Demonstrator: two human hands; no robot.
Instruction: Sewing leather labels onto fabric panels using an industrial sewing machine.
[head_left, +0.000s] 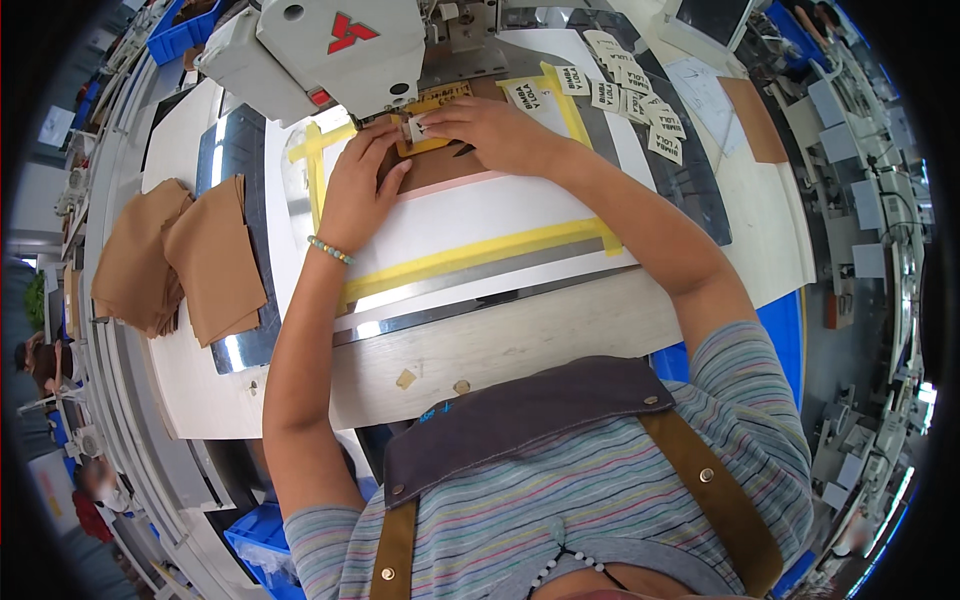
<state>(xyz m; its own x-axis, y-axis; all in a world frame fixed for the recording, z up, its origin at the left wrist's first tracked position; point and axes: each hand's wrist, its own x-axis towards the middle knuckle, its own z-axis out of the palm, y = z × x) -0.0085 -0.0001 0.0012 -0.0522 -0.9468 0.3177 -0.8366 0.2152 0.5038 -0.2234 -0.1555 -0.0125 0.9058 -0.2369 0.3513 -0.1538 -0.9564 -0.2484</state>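
Below the needle area of a white sewing machine [345,50], both hands meet over a brown flat piece [440,170] with a pink lower edge. A yellow template [432,144] lies on that piece, with a small white label [417,128] in its opening. My left hand [368,172] rests open at the left of the template, fingers stretched toward the label. The fingers of my right hand [495,132] are together, their tips closed at the label. Beneath that palm a dark pointed tip [464,150] sticks out; the rest of it is hidden.
White printed labels [665,147] lie in overlapping rows at the right, one more [525,96] beside my right hand. Stacked brown pieces [215,260] lie at the left. Yellow tape [480,260] frames the white sheet. A blue bin [262,540] stands below the table's left side.
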